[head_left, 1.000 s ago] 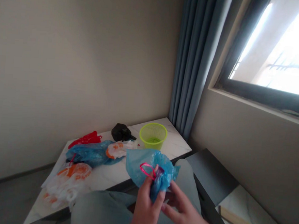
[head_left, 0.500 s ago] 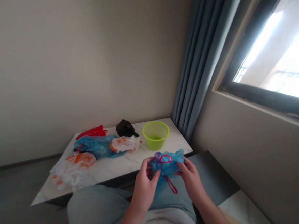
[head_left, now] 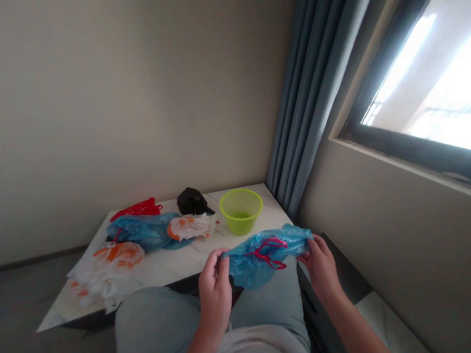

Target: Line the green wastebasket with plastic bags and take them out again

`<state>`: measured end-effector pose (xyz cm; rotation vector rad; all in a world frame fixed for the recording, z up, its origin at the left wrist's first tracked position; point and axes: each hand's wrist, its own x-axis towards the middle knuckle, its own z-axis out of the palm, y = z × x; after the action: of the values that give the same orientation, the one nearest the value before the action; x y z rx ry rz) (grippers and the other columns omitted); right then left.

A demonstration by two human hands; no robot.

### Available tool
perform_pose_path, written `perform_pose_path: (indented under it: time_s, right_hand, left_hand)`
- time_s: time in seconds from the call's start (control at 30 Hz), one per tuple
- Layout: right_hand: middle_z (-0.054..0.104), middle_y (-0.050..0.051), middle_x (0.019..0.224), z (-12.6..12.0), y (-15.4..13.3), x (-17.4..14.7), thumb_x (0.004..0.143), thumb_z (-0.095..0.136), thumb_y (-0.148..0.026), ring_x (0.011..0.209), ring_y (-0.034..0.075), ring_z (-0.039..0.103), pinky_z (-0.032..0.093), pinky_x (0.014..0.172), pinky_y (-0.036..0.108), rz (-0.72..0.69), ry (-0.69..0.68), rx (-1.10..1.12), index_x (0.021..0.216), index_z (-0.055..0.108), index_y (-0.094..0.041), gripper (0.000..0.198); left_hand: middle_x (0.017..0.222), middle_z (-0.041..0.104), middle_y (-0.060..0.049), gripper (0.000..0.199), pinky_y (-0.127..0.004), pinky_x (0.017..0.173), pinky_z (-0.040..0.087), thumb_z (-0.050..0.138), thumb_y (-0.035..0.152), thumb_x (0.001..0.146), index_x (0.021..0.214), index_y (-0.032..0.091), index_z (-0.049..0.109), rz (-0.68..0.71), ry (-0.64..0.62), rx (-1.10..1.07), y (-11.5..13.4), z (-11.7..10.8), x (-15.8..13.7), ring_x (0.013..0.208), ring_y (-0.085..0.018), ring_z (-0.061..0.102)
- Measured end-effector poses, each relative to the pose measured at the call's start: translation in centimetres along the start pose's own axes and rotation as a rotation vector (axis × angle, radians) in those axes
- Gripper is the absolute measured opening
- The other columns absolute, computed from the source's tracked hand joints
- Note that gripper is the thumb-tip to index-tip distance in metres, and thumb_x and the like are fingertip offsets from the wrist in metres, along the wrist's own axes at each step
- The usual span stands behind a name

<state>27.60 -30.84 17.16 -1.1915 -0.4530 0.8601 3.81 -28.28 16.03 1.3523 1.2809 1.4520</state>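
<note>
A thin blue plastic bag (head_left: 253,269) with pink-red drawstrings (head_left: 271,249) is stretched sideways above my lap. My left hand (head_left: 217,283) pinches its left end between thumb and fingers. At the opposite end, my right hand (head_left: 321,262) grips the bag's right edge. The red strings lie in loops across the middle of the crumpled plastic. Just beyond the bag, a lime-green plastic basket (head_left: 240,225) stands upright on the white marbled table (head_left: 168,266).
On the table's left half lie a red bag (head_left: 142,207), another blue bag (head_left: 143,232) and white-and-orange bags (head_left: 194,226) (head_left: 109,275). A black bag (head_left: 193,201) rests near the wall. A blue-grey curtain (head_left: 305,106) hangs beside the window (head_left: 439,88).
My hands have moved apart, pulling the bunched blue bag out into a longer, flatter shape. The view has shifted slightly to the right.
</note>
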Motion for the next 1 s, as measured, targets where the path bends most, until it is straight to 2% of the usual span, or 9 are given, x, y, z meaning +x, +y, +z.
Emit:
perform_pose_path:
  time_s: [0.17, 0.3, 0.47, 0.53, 0.63, 0.77, 0.83, 0.93, 1.0]
  right_hand:
    - [0.061, 0.004, 0.121, -0.1, -0.6, -3.1, 0.07, 0.084, -0.044, 0.097, 0.018, 0.065, 0.057, 0.078, 0.03, -0.253, -0.132, -0.199, 0.119, 0.051, -0.029, 0.061]
    - [0.065, 0.007, 0.117, 1.0, -0.5, -5.3, 0.079, 0.076, -0.048, 0.109, 0.024, 0.063, 0.055, 0.087, 0.033, -0.226, -0.399, -0.429, 0.108, 0.064, -0.024, 0.039]
    - [0.073, 0.004, 0.088, 2.4, 0.7, -5.3, 0.085, 0.065, -0.05, 0.089, 0.025, 0.067, 0.054, 0.08, 0.034, -0.106, -0.534, -0.529, 0.098, 0.073, -0.02, 0.033]
    - [0.072, 0.002, 0.078, 2.4, 1.3, -4.7, 0.079, 0.071, -0.042, 0.079, 0.023, 0.065, 0.052, 0.073, 0.032, -0.086, -0.546, -0.561, 0.086, 0.072, -0.019, 0.024]
    - [0.069, 0.001, 0.07, 1.6, 1.9, -3.7, 0.073, 0.071, -0.036, 0.069, 0.019, 0.062, 0.049, 0.066, 0.03, -0.035, -0.507, -0.55, 0.074, 0.069, -0.018, 0.018]
    - [0.072, 0.003, 0.08, 0.5, 0.9, -2.6, 0.073, 0.067, -0.04, 0.072, 0.019, 0.065, 0.05, 0.062, 0.028, 0.088, -0.241, -0.328, 0.088, 0.069, -0.019, 0.027]
    - [0.072, 0.003, 0.083, 0.1, -0.1, -2.2, 0.071, 0.068, -0.039, 0.071, 0.018, 0.065, 0.049, 0.058, 0.025, 0.129, -0.168, -0.261, 0.091, 0.068, -0.02, 0.028]
    - [0.07, 0.001, 0.077, -0.3, -1.4, -2.0, 0.068, 0.074, -0.038, 0.065, 0.016, 0.063, 0.046, 0.053, 0.024, 0.133, -0.226, -0.315, 0.089, 0.066, -0.02, 0.029]
    - [0.069, 0.0, 0.074, -0.4, -1.9, -2.3, 0.068, 0.078, -0.039, 0.061, 0.015, 0.061, 0.046, 0.052, 0.024, 0.113, -0.32, -0.384, 0.089, 0.066, -0.019, 0.031]
  left_hand:
    - [0.098, 0.074, -0.009, 0.037, -0.03, 0.08, 0.055, 0.051, 0.051, 0.093, 0.097, 0.019, 0.069, -0.091, 0.01, -0.028, 0.6, 0.4, -1.9, 0.092, -0.022, 0.068]
    - [0.114, 0.072, -0.01, 0.036, -0.033, 0.092, 0.053, 0.056, 0.049, 0.09, 0.105, 0.02, 0.071, -0.122, 0.047, -0.015, 0.8, 0.3, -2.8, 0.109, -0.025, 0.065]
    - [0.091, 0.071, -0.006, 0.031, -0.031, 0.084, 0.052, 0.052, 0.042, 0.093, 0.082, 0.02, 0.069, -0.013, -0.465, -0.113, 2.8, -0.2, -3.5, 0.087, -0.021, 0.064]
    - [0.08, 0.066, -0.005, 0.034, -0.029, 0.076, 0.05, 0.05, 0.041, 0.093, 0.074, 0.02, 0.066, 0.001, -0.554, -0.14, 3.3, -0.3, -3.8, 0.078, -0.02, 0.06]
    - [0.066, 0.059, -0.003, 0.036, -0.028, 0.065, 0.046, 0.051, 0.043, 0.093, 0.069, 0.02, 0.064, -0.053, -0.449, -0.134, 2.9, -0.5, -4.0, 0.068, -0.018, 0.055]
    - [0.057, 0.048, 0.002, 0.041, -0.025, 0.057, 0.039, 0.057, 0.046, 0.09, 0.058, 0.021, 0.051, -0.082, -0.149, -0.102, 1.5, -0.9, -3.4, 0.059, -0.015, 0.046]
    - [0.055, 0.04, 0.004, 0.044, -0.025, 0.054, 0.036, 0.057, 0.046, 0.091, 0.057, 0.022, 0.042, -0.047, -0.134, -0.054, 1.4, -1.1, -2.9, 0.055, -0.013, 0.04]
    - [0.062, 0.045, 0.003, 0.035, -0.025, 0.06, 0.041, 0.057, 0.046, 0.092, 0.069, 0.022, 0.048, 0.076, -0.153, 0.12, 2.1, -1.1, -2.6, 0.06, -0.014, 0.046]
    - [0.087, 0.06, -0.003, 0.025, -0.031, 0.081, 0.048, 0.065, 0.044, 0.087, 0.093, 0.021, 0.058, 0.23, -0.1, 0.266, 2.8, -0.9, -2.7, 0.085, -0.02, 0.058]
